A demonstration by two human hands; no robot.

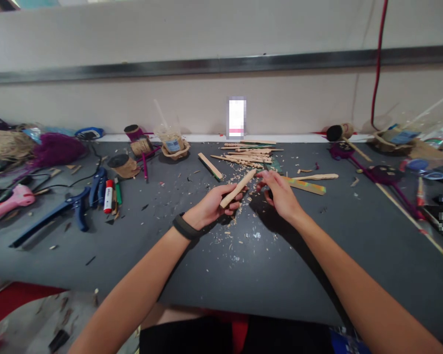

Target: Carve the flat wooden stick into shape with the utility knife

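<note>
My left hand [221, 201] is closed around a pale, whittled wooden stick [238, 189], which slants up and to the right over the table. Close to the stick's upper end, my right hand [278, 189] is closed with its fingers bent. A small dark tip shows above the right fingers, but most of what they hold is hidden. Wood shavings [239, 236] lie scattered beneath both hands. Just beyond them is a pile of carved wooden sticks [247, 158]. One more carved stick [319, 176] and a flat painted strip [306, 186] lie right of my right hand.
On the left lie blue-handled cutters [81, 206], a red-and-white marker [108, 196] and a pink glue gun [13, 202]. A plastic cup [173, 143] stands in a cardboard holder at the back. A lit phone [237, 117] leans against the wall. Purple-wrapped pieces [386, 174] lie right.
</note>
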